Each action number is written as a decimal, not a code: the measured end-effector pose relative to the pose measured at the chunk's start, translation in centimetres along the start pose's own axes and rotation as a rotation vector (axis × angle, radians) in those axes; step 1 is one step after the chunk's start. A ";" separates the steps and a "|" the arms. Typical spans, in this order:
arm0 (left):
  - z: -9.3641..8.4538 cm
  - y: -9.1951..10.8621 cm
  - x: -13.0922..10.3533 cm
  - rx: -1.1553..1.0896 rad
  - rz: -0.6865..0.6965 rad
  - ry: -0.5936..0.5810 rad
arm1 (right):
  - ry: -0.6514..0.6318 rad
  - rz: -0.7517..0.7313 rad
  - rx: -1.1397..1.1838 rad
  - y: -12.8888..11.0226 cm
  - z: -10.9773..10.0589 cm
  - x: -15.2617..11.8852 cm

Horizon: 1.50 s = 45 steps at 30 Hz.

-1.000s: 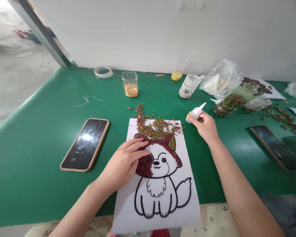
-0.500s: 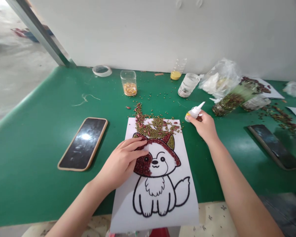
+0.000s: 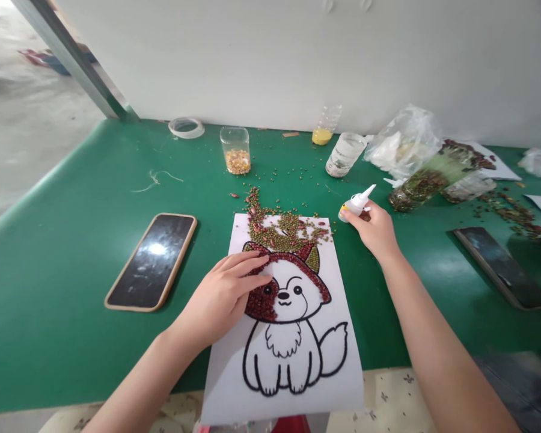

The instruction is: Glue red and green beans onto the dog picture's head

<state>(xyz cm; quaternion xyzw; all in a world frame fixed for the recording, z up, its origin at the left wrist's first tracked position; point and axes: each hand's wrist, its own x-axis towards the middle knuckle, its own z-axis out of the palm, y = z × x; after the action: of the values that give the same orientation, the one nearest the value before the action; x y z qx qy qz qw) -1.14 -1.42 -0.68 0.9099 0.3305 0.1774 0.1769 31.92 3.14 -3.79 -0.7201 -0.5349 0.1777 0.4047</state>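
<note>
A white sheet (image 3: 297, 385) with a black-outlined puppy drawing lies at the table's front edge. Dark red beans cover the left of its face and the rim of its head; green ones fill part of the right ear. My left hand (image 3: 225, 294) rests on the drawing's left side, palm down with fingers spread. To the right of the sheet's top corner, my right hand (image 3: 373, 231) grips a small glue bottle (image 3: 354, 206), its white nozzle tilted up to the right. Loose green and red beans (image 3: 279, 234) are heaped over the sheet's top edge.
A phone (image 3: 153, 261) lies left, another (image 3: 500, 267) right. Behind stand a cup of corn kernels (image 3: 237, 153), a clear cup (image 3: 345, 155), a yellow-filled bottle (image 3: 323, 132) and a tipped bean bottle (image 3: 421, 180). A tape roll (image 3: 186, 127) and plastic bag (image 3: 403, 141) lie farther back.
</note>
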 end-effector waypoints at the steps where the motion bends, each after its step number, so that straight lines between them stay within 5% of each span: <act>1: 0.0 0.0 0.0 0.008 0.005 0.001 | -0.001 -0.003 0.005 0.1 0.0 0.0; 45: 0.2 -0.5 -0.2 -0.037 0.013 -0.005 | -0.008 0.014 0.022 0.1 0.0 0.1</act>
<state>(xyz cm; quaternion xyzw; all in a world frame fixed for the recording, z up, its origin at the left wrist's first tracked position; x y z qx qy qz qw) -1.49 -1.20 -1.12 0.9091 0.3210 0.1821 0.1934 32.06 3.22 -3.87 -0.7187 -0.5292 0.1892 0.4093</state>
